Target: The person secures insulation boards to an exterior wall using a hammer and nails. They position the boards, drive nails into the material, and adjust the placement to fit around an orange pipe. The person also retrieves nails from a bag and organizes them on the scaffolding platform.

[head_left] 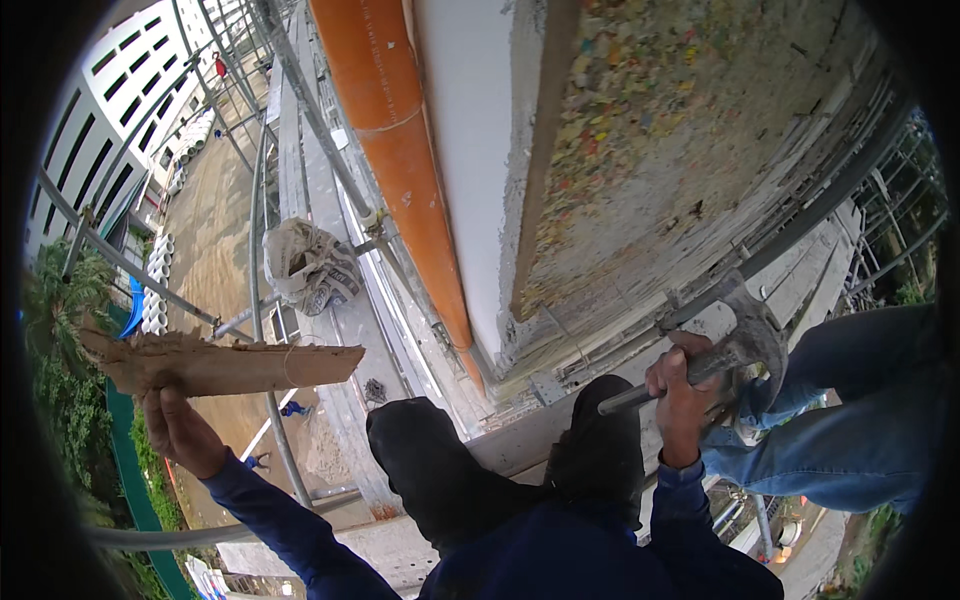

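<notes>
My left hand (pixel 185 430) grips a splintered brown piece of wood (pixel 235 367), held out over the scaffold's outer side. My right hand (pixel 680 400) is closed round a grey hammer (pixel 755 355), its handle pointing left and its head to the right, beside another person's jeans leg. My knees, in dark trousers, are bent below the hands. Between and beyond my hands are a long orange pipe (pixel 385 120), a white wall strip (pixel 450 150) and a rough wall face (pixel 640 150) speckled with coloured flecks.
Scaffold planks (pixel 345 430) and steel tubes (pixel 290 470) run around me. A crumpled sack (pixel 310 270) lies on the planks at left. Another person in jeans (pixel 850 450) is close at right. Far below are a dirt road (pixel 205 240), stacked white pipes and small figures of workers.
</notes>
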Tool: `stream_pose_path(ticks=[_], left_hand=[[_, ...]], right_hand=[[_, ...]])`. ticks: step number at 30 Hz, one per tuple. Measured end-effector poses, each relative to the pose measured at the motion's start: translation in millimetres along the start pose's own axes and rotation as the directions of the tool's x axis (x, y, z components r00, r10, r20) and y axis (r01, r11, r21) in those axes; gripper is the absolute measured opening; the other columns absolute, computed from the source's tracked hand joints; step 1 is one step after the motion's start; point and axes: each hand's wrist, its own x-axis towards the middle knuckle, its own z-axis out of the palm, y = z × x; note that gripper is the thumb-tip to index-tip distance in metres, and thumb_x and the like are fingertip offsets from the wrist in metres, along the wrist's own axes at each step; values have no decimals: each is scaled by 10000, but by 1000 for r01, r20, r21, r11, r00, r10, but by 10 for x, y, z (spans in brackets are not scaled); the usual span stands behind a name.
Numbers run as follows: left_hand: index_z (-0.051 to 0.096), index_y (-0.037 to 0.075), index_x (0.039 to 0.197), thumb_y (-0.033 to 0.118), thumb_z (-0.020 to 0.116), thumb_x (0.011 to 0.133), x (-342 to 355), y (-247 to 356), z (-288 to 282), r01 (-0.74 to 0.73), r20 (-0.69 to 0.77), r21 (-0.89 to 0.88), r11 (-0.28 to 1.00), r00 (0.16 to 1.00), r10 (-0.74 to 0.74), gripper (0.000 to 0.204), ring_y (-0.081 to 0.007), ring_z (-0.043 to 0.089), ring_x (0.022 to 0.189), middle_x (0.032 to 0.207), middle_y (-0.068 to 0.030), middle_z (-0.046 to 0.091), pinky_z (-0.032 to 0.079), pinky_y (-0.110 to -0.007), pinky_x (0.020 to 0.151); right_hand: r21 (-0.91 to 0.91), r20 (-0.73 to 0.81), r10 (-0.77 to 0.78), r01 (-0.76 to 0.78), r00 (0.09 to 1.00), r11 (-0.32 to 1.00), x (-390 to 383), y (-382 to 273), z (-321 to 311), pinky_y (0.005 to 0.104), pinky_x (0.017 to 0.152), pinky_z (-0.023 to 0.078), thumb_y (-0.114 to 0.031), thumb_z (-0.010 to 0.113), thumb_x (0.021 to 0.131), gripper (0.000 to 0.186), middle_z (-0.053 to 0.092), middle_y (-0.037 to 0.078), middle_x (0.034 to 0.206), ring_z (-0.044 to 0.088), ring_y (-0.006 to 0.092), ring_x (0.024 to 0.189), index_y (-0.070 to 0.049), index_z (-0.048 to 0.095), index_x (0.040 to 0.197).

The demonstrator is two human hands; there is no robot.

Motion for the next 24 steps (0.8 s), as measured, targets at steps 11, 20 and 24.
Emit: stream_pose_path(ticks=[11, 20, 24], left_hand=[[530, -4, 1272, 257, 533, 970, 12, 949, 1131, 242, -57, -680, 692, 924, -379, 399, -285, 511, 999, 1190, -154, 503, 371, -435, 872], [471, 15, 1296, 213, 514, 978, -1071, 1688, 2479, -22, 194, -674, 738, 959, 205, 377, -206, 542, 1024, 1142, -60, 555, 420, -404, 884], [437, 5, 1312, 195, 524, 962, -1485, 1723, 2822, 32, 225, -696, 717, 958, 175, 407, -281, 543, 1053, 1162, -104, 547, 448, -463, 901]], right_hand=[[215, 192, 403, -439, 895, 872, -622, 512, -115, 264, 540, 449, -134, 630, 960, 291, 595, 47, 718, 551, 106, 574, 27, 546, 1188], [227, 357, 208, -300, 911, 926, -756, 176, -13, 324, 881, 495, -265, 652, 957, 357, 649, 70, 1092, 589, 169, 1064, -24, 602, 1215], [81, 228, 210, -234, 951, 969, -823, 348, -206, 334, 927, 491, -244, 655, 951, 326, 651, 90, 1119, 598, 179, 1076, -4, 625, 1170]])
